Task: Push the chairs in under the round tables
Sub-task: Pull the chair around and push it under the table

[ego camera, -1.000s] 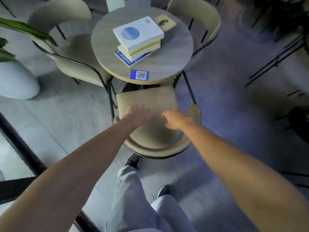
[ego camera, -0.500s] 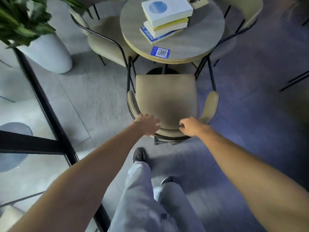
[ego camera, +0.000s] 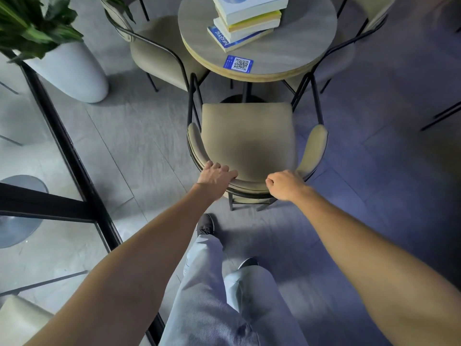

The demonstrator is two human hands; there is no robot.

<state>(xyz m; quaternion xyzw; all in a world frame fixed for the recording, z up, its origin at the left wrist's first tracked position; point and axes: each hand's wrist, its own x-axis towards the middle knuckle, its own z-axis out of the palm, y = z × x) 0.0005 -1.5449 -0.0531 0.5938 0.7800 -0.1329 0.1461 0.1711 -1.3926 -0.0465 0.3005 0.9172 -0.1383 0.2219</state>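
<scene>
Your chair (ego camera: 247, 141) stands square to the desk (ego camera: 306, 48), its back toward you. The front edge of the seat is near the desk's rim but the seat looks to be out in the open, not yet tucked under.

Your left hand (ego camera: 215, 174) grips the top of the backrest at its left curve, fingers hooked over the rim. Your right hand (ego camera: 284, 182) is curled into a loose fist on the rim at the right curve, with the fingertips tucked out of sight. With 2 hands spread either side of the centre, you can drive the chair straight and correct any swing, which 1 hand in the middle would not allow.

The black front legs splay toward the desk's pedestal, so a straight line matters. A skewed push could knock a leg into the base or into the left chair (ego camera: 159, 53), which sits close by with its seat partly under the desk. The right chair (ego camera: 369, 11) is likewise tucked in, so by my reading this 1 is the last at this desk.

The books (ego camera: 247, 18) are stacked 3 high near the middle of the top, so a hard bump could shift them. Your feet are staggered behind the chair, a stance that suits stepping forward with the push.
</scene>
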